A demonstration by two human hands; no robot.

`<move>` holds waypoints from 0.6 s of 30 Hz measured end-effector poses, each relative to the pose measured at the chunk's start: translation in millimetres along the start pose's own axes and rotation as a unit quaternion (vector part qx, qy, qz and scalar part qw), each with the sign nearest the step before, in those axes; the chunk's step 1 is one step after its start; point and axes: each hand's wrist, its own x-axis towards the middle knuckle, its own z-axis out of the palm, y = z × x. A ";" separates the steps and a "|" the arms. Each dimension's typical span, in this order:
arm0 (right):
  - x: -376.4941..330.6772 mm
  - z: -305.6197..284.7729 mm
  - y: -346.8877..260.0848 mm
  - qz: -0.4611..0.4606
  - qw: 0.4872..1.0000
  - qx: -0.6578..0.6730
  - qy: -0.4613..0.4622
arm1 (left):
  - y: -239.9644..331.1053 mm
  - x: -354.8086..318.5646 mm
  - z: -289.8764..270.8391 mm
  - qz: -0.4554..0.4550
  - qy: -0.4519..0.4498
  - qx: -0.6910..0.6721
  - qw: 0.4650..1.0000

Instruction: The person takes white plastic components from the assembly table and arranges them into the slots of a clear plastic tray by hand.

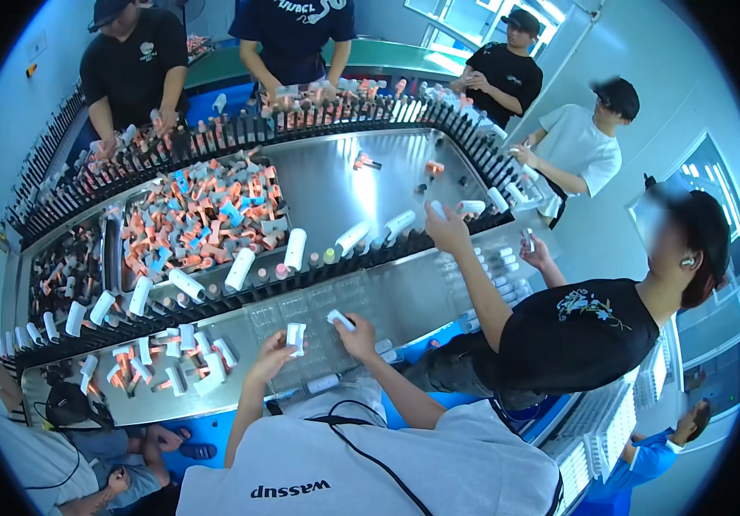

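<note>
My left hand (272,356) is closed on a short white plastic tube-like part (295,339) held upright. In my right hand (358,338), the fingers grip a similar white part (341,321), tilted, with a darker end near my fingers. The two parts are apart. Beneath and between my hands lies a clear plastic tray (288,307) with moulded pockets. Close to my body, a white cylinder (323,384) lies at the tray's near edge. What exactly the white parts are, I cannot make out.
A metal bin (281,225) heaped with orange, grey and blue parts (207,211) stands ahead. Dark upright pegs with white tubes (239,269) line its near edge. Left lies a pile of white-and-orange pieces (172,357). A co-worker (572,340) works close on my right; several people stand around the table.
</note>
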 end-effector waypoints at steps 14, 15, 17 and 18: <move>-21.4 7.7 3.6 -0.054 0.998 0.013 0.035 | 4.5 -18.4 9.2 0.008 0.022 0.046 0.999; -23.8 5.6 4.8 -0.058 0.998 0.006 0.034 | 1.8 -19.8 11.5 0.009 0.024 0.043 0.999; -31.2 3.7 4.8 -0.055 0.998 0.016 0.035 | -2.8 -23.5 13.2 0.008 0.026 0.042 0.999; -34.5 2.9 3.9 -0.052 0.998 0.025 0.035 | -5.2 -25.7 13.0 0.015 0.030 0.045 0.998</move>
